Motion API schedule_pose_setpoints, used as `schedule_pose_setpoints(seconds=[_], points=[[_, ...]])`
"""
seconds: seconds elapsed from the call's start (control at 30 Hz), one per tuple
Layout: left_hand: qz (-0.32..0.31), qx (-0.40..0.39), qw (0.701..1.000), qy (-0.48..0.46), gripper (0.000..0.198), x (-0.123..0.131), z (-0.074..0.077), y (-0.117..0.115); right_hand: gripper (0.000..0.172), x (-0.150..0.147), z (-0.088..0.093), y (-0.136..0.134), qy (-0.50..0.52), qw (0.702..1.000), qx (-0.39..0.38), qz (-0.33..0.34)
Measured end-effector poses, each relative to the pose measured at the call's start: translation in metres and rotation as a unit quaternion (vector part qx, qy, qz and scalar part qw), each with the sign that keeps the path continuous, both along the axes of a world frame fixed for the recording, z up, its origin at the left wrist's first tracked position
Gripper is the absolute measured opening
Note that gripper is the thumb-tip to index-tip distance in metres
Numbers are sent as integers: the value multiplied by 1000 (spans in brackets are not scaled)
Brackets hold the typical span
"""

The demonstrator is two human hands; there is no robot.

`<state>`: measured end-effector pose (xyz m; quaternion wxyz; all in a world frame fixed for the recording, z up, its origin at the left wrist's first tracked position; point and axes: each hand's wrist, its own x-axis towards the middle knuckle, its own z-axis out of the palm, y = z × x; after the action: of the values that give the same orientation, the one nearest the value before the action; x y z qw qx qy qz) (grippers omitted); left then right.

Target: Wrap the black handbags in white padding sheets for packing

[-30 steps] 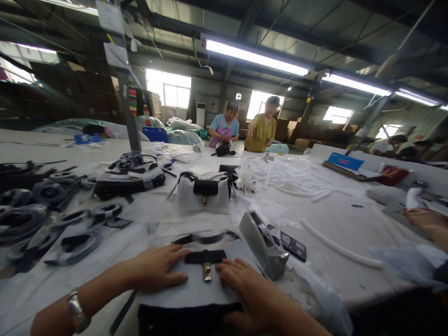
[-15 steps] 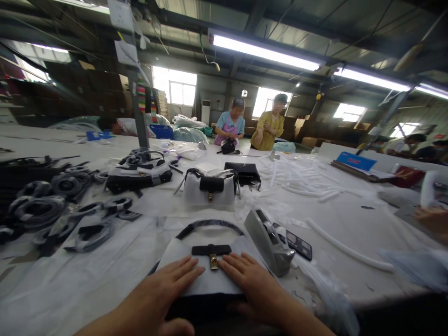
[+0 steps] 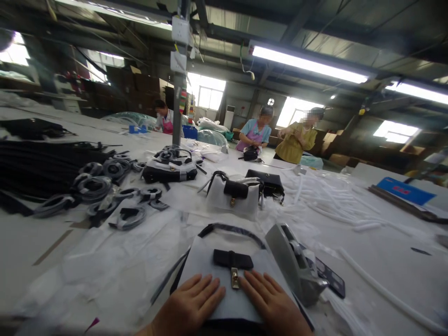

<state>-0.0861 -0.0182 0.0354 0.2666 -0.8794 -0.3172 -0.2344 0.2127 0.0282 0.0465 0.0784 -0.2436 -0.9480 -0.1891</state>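
Note:
A black handbag point(image 3: 233, 259) lies in front of me, its front covered by a pale protective sheet. The dark flap and gold clasp point(image 3: 234, 278) show on top of the sheet, and the wrapped handle arches away from me. My left hand point(image 3: 194, 301) rests flat on the sheet left of the clasp, fingers stretched out. On the clasp's right side, my right hand point(image 3: 268, 298) also lies flat with its fingers extended. Neither hand grips anything. Close to the bag's right edge stands a grey tape dispenser point(image 3: 294, 261).
A phone point(image 3: 331, 277) lies behind the dispenser. Farther back are a white-wrapped bag point(image 3: 233, 196) and a black bag point(image 3: 265, 183). Coiled straps point(image 3: 94, 184) spread on the left, white foam tubes point(image 3: 336, 200) on the right. Co-workers point(image 3: 257, 133) stand across the table.
My view has turned left, so the scene has shifted right and more of the left side shows. Both hands stay flat on the bag, now seen slightly lower relative to its clasp.

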Motion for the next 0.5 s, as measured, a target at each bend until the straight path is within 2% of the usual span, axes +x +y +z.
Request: schedule_pose_setpoints(seconds=[0.07, 0.13, 0.2, 0.27, 0.37, 0.43, 0.5], points=[[5, 24, 1000, -14, 41, 2, -8, -3, 61, 2, -19, 1, 15, 995, 86, 37], [10, 39, 999, -20, 42, 1, -17, -6, 49, 4, -37, 1, 40, 988, 139, 58], [8, 34, 999, -13, 42, 0, -25, -9, 52, 6, -47, 0, 64, 984, 153, 62], [-4, 16, 1000, -12, 41, -4, -32, -10, 54, 11, -45, 0, 63, 986, 138, 67], [-13, -23, 999, -24, 41, -9, -36, -5, 51, 23, -26, 1, 11, 994, 86, 63], [0, -58, 998, -16, 45, -13, -35, -1, 56, 32, -16, 1, -18, 998, 45, 30], [10, -78, 997, -3, 47, -14, -31, 2, 64, 38, -15, -1, -16, 1000, 5, -7]])
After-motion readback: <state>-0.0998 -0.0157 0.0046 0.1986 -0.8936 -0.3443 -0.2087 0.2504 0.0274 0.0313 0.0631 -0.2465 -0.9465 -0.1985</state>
